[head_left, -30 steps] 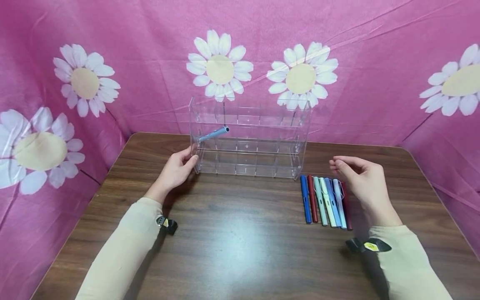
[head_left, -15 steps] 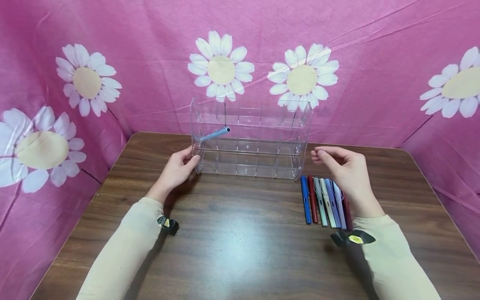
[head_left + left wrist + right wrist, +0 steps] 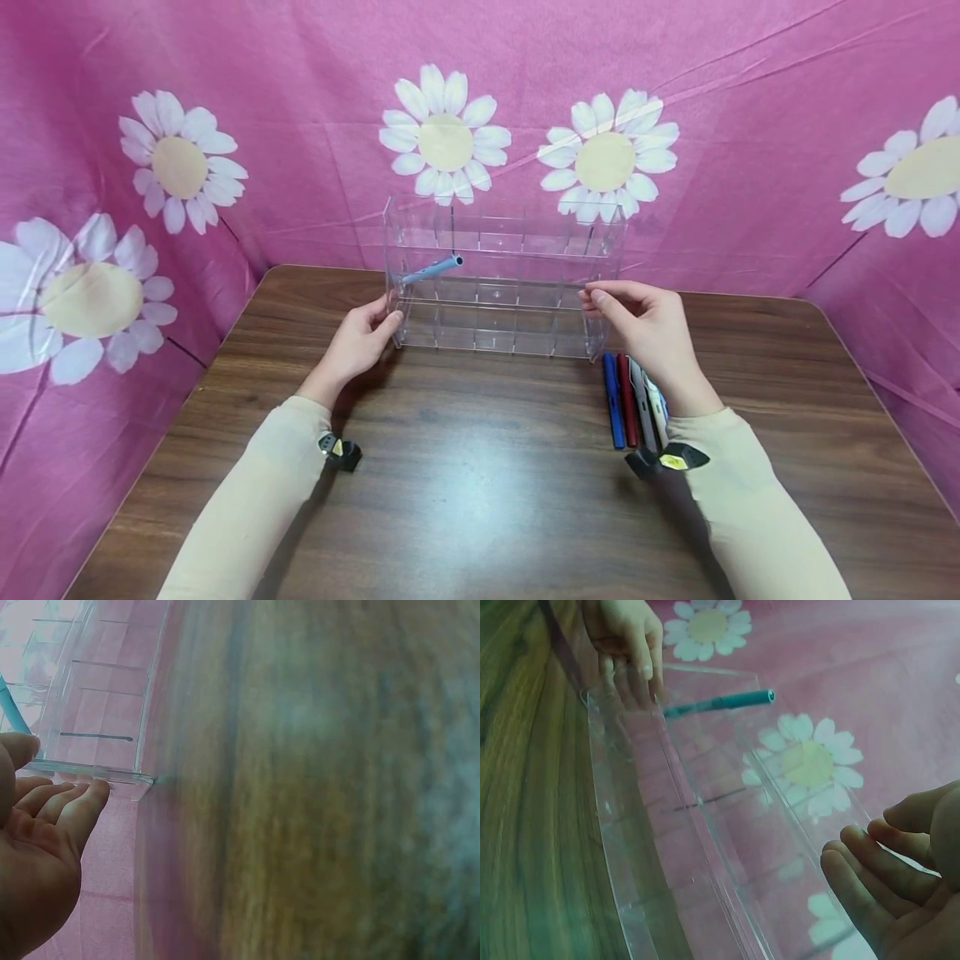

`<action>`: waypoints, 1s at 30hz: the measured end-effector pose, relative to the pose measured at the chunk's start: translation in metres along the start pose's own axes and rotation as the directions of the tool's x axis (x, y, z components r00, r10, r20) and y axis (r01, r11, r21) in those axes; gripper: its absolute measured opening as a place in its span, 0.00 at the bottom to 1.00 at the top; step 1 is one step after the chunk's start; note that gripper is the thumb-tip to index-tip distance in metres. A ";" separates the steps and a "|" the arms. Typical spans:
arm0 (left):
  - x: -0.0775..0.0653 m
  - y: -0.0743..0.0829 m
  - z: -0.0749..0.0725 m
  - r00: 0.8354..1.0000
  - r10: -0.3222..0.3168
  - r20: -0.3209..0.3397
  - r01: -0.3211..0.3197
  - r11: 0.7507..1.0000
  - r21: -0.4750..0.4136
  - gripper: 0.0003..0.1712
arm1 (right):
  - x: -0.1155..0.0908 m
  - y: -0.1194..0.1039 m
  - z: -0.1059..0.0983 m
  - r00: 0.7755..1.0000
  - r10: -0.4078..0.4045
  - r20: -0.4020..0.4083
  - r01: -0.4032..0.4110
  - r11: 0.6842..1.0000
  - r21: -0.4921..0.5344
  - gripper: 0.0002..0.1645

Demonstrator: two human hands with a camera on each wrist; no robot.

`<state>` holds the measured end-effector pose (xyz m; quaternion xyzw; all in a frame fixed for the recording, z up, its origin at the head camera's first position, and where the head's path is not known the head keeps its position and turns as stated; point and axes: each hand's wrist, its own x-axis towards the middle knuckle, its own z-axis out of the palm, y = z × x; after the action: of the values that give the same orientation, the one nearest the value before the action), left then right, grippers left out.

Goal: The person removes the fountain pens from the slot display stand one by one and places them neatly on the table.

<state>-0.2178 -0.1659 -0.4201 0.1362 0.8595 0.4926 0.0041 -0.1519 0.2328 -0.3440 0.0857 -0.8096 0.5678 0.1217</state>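
A clear plastic tiered rack (image 3: 493,340) stands towards the back of the table. My left hand (image 3: 358,343) holds its left side panel, thumb in front and fingers along the outside, as the left wrist view also shows. One light blue pen (image 3: 433,269) leans at a slant in the rack's left end, its open-looking end up and to the right. My right hand (image 3: 647,327) is at the rack's right side with fingers loosely bent and nothing between them. Below it lie a blue pen (image 3: 613,408), a dark red pen (image 3: 627,404) and others, partly hidden by hand and wrist.
The wooden table (image 3: 465,483) runs from the rack to the near edge. Behind it hangs a pink cloth (image 3: 315,108) with large white daisies. A black wrist device (image 3: 341,451) sits on the left sleeve, another on the right.
My right hand has moved left from beyond the pens to the rack's right side, now covering the right part of the pen row. The left hand stays on the rack.
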 end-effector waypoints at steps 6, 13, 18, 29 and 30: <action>0.001 -0.001 0.001 1.000 0.006 -0.006 -0.006 1.000 0.006 0.24 | 0.006 -0.003 0.013 1.000 -0.009 0.027 0.008 0.998 0.059 0.16; 0.000 -0.001 0.000 1.000 -0.019 -0.009 0.019 1.000 0.007 0.27 | 0.013 -0.008 0.026 0.999 0.001 0.053 -0.005 0.996 0.086 0.14; 0.000 0.000 0.000 1.000 -0.028 -0.010 0.028 1.000 0.008 0.28 | 0.018 -0.009 0.035 0.998 0.002 0.067 -0.009 0.995 0.101 0.16; 0.000 -0.001 0.001 1.000 0.000 -0.005 0.000 1.000 -0.018 0.25 | 0.028 -0.013 0.057 0.995 -0.030 0.094 0.017 0.991 0.134 0.15; 0.000 -0.001 0.001 1.000 -0.002 -0.005 0.001 1.000 -0.022 0.25 | 0.029 -0.013 0.059 0.995 -0.031 0.099 0.017 0.990 0.139 0.15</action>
<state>-0.2185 -0.1658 -0.4216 0.1341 0.8541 0.5025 0.0037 -0.1819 0.1730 -0.3425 0.1322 -0.7723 0.6160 0.0813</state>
